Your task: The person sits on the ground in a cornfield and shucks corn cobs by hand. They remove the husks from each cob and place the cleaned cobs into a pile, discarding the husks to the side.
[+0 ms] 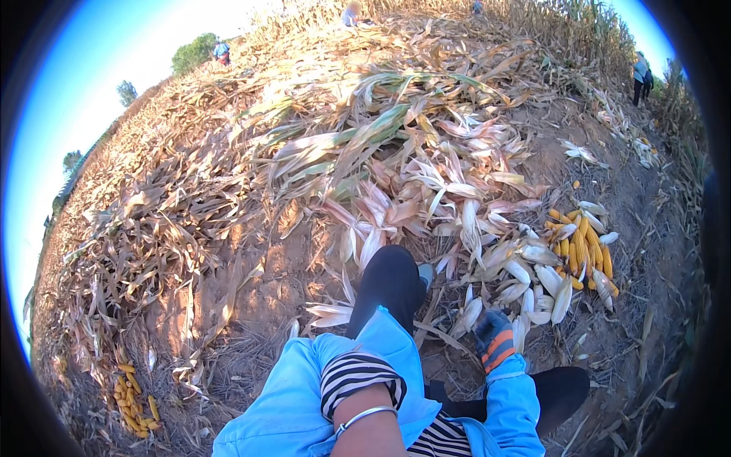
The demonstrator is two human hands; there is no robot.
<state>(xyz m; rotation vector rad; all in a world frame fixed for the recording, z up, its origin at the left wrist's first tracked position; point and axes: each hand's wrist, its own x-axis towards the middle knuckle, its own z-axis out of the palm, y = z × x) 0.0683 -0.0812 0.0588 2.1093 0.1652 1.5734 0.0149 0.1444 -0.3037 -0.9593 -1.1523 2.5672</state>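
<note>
My right hand, in a dark grey and orange work glove, is low beside my bent leg, next to the near edge of a heap of corn ears in pale husks. Its fingers are curled, and whether it grips a husk cannot be told. My left hand is out of view; only a bare forearm with a silver bangle and a rolled striped sleeve shows at the bottom. Beyond the husked-over ears lies a pile of bare yellow corn cobs. Opened, empty-looking husks lie ahead of my knee.
Dry corn stalks and leaves cover the ground ahead and left. A second pile of yellow cobs lies at lower left. Standing corn edges the field. Several people are far off, one person at the upper right.
</note>
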